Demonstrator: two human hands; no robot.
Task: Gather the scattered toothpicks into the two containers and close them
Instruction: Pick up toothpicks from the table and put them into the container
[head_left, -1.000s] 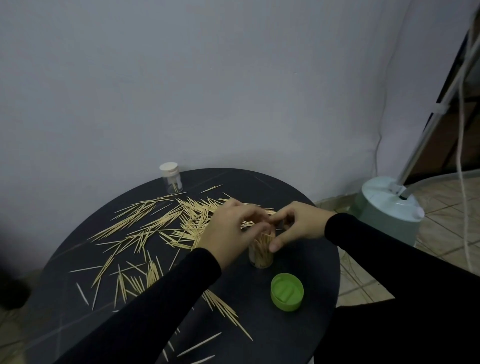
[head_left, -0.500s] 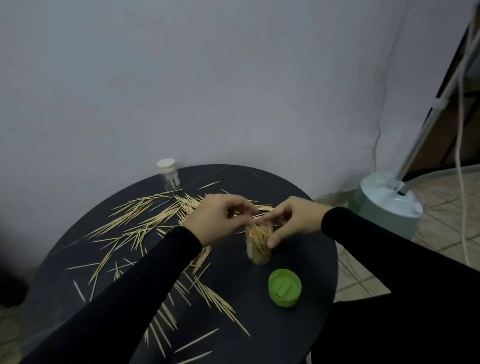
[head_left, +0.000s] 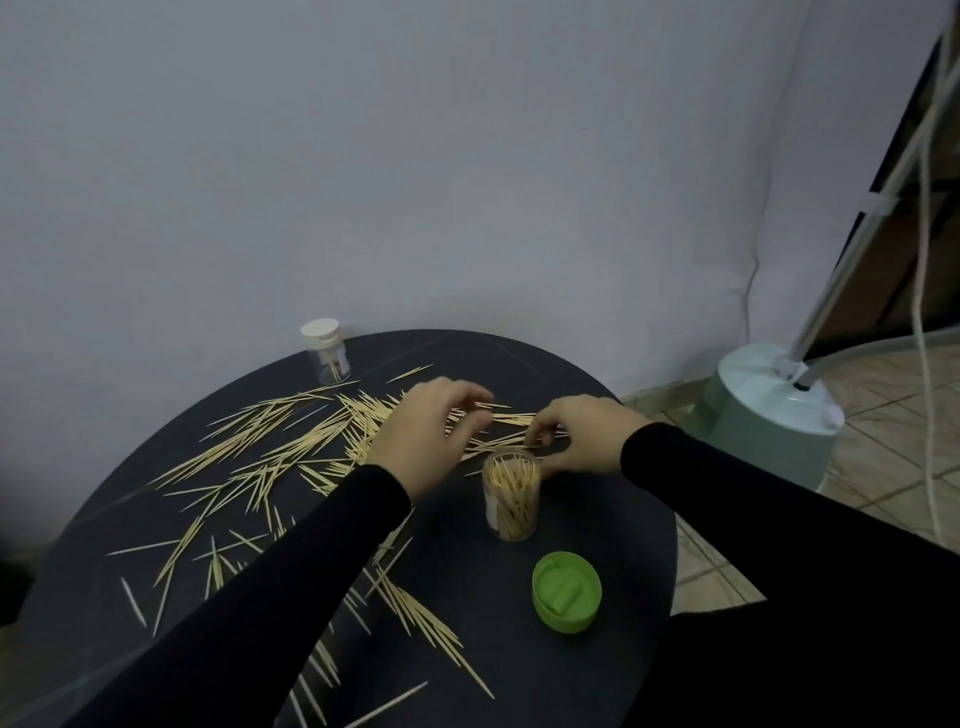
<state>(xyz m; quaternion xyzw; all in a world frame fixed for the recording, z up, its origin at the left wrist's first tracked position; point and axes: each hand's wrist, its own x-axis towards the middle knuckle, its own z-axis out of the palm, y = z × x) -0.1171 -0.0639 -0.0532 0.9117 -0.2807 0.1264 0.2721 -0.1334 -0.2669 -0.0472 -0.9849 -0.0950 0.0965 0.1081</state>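
Observation:
A clear open container (head_left: 511, 506), packed with upright toothpicks, stands on the round dark table (head_left: 613, 525). Its green lid (head_left: 566, 592) lies upside down in front of it. A second small clear jar (head_left: 326, 358) with a white cap stands at the table's far left edge. Scattered toothpicks (head_left: 260, 452) cover the left and middle of the table. My left hand (head_left: 426, 434) is curled over the pile just behind the container, fingers pinching toothpicks. My right hand (head_left: 582, 439) is beside it, fingertips pinching toothpicks at the pile's right end.
A pale wall rises right behind the table. A pale green round appliance base (head_left: 774, 410) with a slanted pole and cables stands on the tiled floor to the right. More loose toothpicks (head_left: 415, 613) lie near the table's front.
Both hands have left the container's mouth and moved back to the toothpick pile behind it. The container now stands free.

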